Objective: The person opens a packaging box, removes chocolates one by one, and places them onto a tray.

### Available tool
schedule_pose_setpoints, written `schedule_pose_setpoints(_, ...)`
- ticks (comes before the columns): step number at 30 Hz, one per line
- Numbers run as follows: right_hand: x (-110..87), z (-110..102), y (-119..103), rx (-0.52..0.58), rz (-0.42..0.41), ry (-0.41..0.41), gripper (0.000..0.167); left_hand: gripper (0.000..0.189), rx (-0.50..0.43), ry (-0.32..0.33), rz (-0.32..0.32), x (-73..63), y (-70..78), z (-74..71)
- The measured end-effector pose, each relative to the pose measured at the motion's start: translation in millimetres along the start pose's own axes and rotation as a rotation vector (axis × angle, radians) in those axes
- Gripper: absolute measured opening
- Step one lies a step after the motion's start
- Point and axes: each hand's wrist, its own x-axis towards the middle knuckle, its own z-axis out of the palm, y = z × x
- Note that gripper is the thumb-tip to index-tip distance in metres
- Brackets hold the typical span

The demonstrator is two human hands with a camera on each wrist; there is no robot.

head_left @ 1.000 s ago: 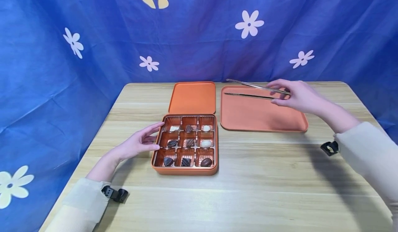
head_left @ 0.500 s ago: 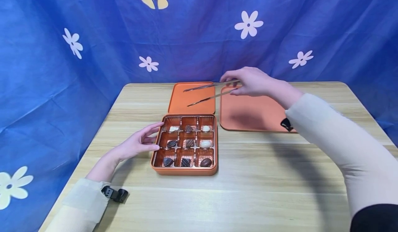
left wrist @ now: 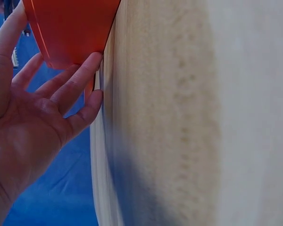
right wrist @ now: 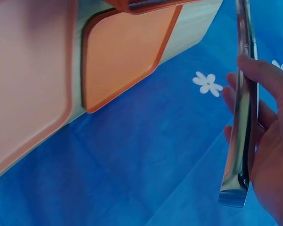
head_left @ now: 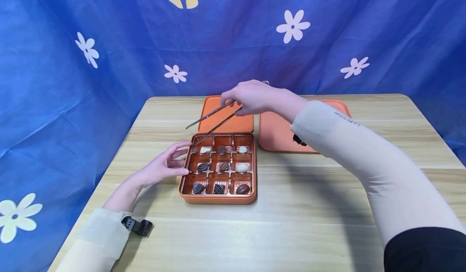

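Note:
An orange square box (head_left: 218, 199) with a compartmented brown insert stands mid-table. Each compartment bears a single chocolate: dark ones, such as the brown oval chocolate (head_left: 243, 189), and pale ones, such as the white chocolate (head_left: 205, 149) at back left. My left hand (head_left: 164, 166) rests against the box's left side, thumb and fingers spread and fairly straight; the left wrist view shows its fingers touching the orange wall (left wrist: 75, 33). My right hand (head_left: 255, 96) grips metal tongs (head_left: 211, 114) above the box's back, their arms apart, the near tip over the back-left compartment. Nothing is between the tips.
Behind the box lies a shallow orange lid (head_left: 245, 123). A pink-orange tray (head_left: 276, 132) is to its right, partly hidden by my right arm. The wooden table (head_left: 291, 231) ends at a blue curtain (head_left: 233, 33) with flower prints.
From over the tray, my right hand has travelled left with the tongs to above the lid, and the tips now point down toward the box. My left hand has stayed at the box.

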Motion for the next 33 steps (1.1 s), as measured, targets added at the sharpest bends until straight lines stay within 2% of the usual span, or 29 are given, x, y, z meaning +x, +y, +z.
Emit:
schedule_pose_setpoints(8,12.6,-0.3,-12.0,-0.066,0.014,-0.116,0.035,0.077,-0.006,-0.002,0.015,1.9,0.1,0.9)
schedule_pose_setpoints(18,14.4,-7.0,-20.0,-0.142,0.051,-0.149,0.032,0.077,-0.009,-0.007,0.013,1.4,0.4,1.1)
schedule_pose_setpoints(24,22.2,-11.9,-30.9,-0.192,0.066,-0.193,0.035,0.077,-0.016,-0.006,0.025,0.4,0.4,-0.1)
schedule_pose_setpoints(33,36.6,-3.9,-39.2,-0.248,0.106,-0.267,0.032,0.077,-0.015,-0.008,0.019,-0.6,-0.4,-0.5)
